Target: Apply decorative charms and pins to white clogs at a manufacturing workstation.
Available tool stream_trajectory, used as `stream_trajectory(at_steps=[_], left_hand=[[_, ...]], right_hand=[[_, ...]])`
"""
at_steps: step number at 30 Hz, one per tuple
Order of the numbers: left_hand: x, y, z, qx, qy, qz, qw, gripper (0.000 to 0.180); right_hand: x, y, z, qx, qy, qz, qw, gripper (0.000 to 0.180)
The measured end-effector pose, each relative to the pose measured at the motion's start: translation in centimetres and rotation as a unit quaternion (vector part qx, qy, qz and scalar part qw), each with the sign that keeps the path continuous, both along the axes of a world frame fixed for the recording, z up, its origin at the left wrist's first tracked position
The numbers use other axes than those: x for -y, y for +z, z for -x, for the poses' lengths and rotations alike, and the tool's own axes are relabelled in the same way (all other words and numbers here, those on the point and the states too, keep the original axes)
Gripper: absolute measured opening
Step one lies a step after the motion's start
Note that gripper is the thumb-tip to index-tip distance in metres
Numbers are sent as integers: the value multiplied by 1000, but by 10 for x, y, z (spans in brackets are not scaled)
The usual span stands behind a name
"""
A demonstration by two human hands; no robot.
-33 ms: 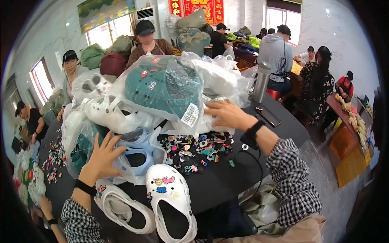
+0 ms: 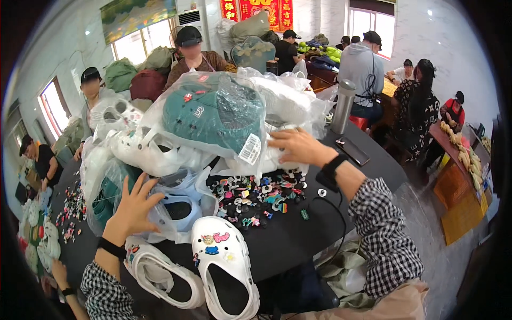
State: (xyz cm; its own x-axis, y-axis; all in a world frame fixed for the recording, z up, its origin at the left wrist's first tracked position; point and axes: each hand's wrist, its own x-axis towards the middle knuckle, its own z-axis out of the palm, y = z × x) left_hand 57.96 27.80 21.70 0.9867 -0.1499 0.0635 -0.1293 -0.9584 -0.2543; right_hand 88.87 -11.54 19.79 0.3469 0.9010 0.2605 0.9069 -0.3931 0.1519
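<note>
My left hand (image 2: 136, 208) has its fingers spread over clear plastic around a light blue clog (image 2: 184, 221); whether it touches the wrap I cannot tell. Stretched fingers of my right hand (image 2: 304, 148) rest against or just beside the bagged pile, next to the label (image 2: 249, 149) on a bagged dark green clog (image 2: 186, 114). Neither hand grips anything visible. Two white clogs lie near me: one (image 2: 234, 242) carries colourful charms on its toe, the other (image 2: 193, 290) leans to the left with wrap inside. A heap of small charms (image 2: 256, 194) spreads between my hands.
More bagged white clogs (image 2: 136, 149) are piled on the dark table (image 2: 314, 234). A steel tumbler (image 2: 344, 109) and a phone (image 2: 352, 152) stand and lie at right. A black cable (image 2: 341, 224) runs from my right wrist. Several people sit or stand around other tables.
</note>
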Motion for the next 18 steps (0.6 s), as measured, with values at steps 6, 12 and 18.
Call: stream_trajectory(at_steps=[6, 12, 18], left_hand=[[-11, 8, -5, -5, 25, 14, 1000, 96], [-1, -5, -5, -18, 37, 5, 999, 103], [16, -14, 5, 6, 51, -19, 998, 109]], right_hand=[[-11, 22, -38, -32, -7, 7, 999, 62], [3, -46, -76, -48, -86, -87, 991, 67], [-9, -59, -67, -48, -88, -101, 990, 75]])
